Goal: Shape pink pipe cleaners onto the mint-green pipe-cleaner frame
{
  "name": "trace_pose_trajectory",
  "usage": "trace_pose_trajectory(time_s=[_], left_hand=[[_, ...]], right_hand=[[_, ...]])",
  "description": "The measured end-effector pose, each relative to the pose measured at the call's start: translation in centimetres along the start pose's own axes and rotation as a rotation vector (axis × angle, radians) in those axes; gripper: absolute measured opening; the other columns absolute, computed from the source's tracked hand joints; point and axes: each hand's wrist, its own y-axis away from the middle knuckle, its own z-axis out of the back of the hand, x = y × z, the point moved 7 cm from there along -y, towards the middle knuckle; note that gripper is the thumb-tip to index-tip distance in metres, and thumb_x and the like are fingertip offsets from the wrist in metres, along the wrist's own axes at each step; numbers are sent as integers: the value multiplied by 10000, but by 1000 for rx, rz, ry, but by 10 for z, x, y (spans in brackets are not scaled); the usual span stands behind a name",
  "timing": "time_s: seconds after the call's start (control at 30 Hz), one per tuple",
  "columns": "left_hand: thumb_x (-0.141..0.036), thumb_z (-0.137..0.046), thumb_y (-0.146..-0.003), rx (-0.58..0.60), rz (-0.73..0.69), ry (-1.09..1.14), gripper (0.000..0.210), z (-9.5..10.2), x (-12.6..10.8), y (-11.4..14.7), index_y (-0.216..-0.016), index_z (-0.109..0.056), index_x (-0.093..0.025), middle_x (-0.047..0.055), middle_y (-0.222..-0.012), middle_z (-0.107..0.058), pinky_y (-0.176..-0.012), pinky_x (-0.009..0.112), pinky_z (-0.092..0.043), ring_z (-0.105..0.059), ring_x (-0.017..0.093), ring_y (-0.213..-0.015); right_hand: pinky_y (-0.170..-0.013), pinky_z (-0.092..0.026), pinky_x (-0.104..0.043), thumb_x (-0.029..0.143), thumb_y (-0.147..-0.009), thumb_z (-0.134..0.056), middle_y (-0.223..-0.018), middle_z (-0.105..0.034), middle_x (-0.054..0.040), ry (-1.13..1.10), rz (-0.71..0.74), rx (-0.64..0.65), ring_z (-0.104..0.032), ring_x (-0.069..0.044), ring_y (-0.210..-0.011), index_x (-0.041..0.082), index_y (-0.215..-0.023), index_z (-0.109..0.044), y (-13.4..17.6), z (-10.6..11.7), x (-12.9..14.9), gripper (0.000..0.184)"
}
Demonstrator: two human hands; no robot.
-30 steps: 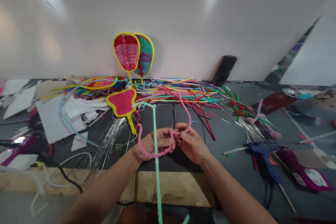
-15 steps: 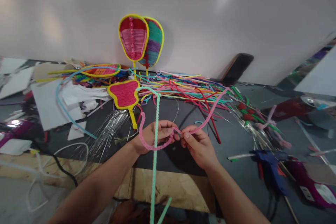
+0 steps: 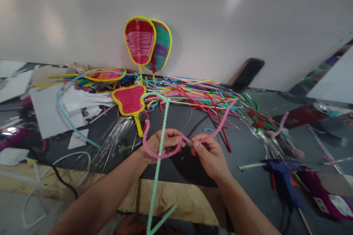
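A pink pipe cleaner runs between my two hands. Its left part is twisted into a rope-like curve, while the right part is smooth and rises toward the upper right. My left hand pinches it where the twisted part ends. Close beside, my right hand grips the smooth part between thumb and fingers. A mint green pipe cleaner, twisted along much of its length, hangs down past my left hand, with a bent lower end. Behind my left hand lies a small yellow-edged fan with a pink filling.
Two finished fans lean against the pale wall. Loose coloured pipe cleaners are heaped along the back. A phone stands at the back right. Nearer on the right lie a blue glue gun and a purple one. Silvery wires spread at left.
The hanging mint green pipe cleaner has swung left at its lower end. Both hands keep hold of the pink pipe cleaner, and its free right end has shifted slightly left and lower.
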Motion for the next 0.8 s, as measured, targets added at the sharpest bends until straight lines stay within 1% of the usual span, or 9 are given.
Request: trace_pose_trajectory(time_s=[0.13, 0.2, 0.3, 0.43, 0.57, 0.7, 0.8], left_hand=[[-212, -795, -619, 41, -14, 40, 235, 0, 3, -1, -779, -663, -102, 36, -643, -675, -674, 252, -503, -638, 114, -594], [-203, -789, -628, 53, -14, 42, 224, 0, 4, -1, -784, -663, -103, 32, -632, -670, -691, 258, -506, -636, 112, -595], [-226, -764, -664, 86, -10, 29, 208, -3, 3, 0, -790, -670, -91, 52, -664, -679, -681, 239, -507, -640, 114, -616], [-276, -685, -753, 139, 19, -6, 205, -10, 4, 4, -804, -681, -77, 92, -718, -697, -637, 197, -504, -655, 120, -636], [-261, -688, -749, 181, -4, 20, 192, -13, 2, 5, -814, -676, -82, 84, -714, -693, -641, 192, -499, -658, 126, -653], [-227, -681, -751, 183, 6, 56, 165, -12, 3, 4, -819, -669, -77, 76, -685, -678, -647, 217, -488, -643, 123, -622], [-189, -665, -758, 168, 29, 84, 112, -13, 4, 3, -790, -664, -81, 68, -659, -666, -684, 255, -487, -632, 120, -601]], right_hand=[[-525, -382, -229, 312, -763, -672, -635, -545, 26, 11, -3, 6, -477, -93, -557, 204, -791, -652, 0, 0, 1, 114], [-526, -383, -225, 308, -766, -670, -626, -543, 26, 12, -6, 11, -477, -91, -559, 200, -794, -652, 0, -1, 1, 113], [-525, -383, -226, 304, -765, -671, -633, -547, 22, 12, -4, 5, -476, -92, -561, 197, -793, -654, 0, 0, 1, 113], [-529, -385, -231, 313, -757, -678, -643, -555, 18, 16, 2, -4, -478, -94, -564, 199, -788, -659, -1, 1, 3, 120], [-528, -380, -233, 317, -757, -677, -651, -556, 17, 12, 8, -1, -477, -94, -564, 200, -789, -659, -1, 0, 4, 122], [-527, -369, -229, 315, -764, -672, -651, -555, 19, 15, 7, 7, -474, -91, -565, 203, -793, -658, -1, 1, 2, 116], [-529, -365, -226, 308, -771, -667, -641, -551, 22, 16, 0, 17, -471, -90, -566, 208, -797, -657, -1, 2, 1, 104]])
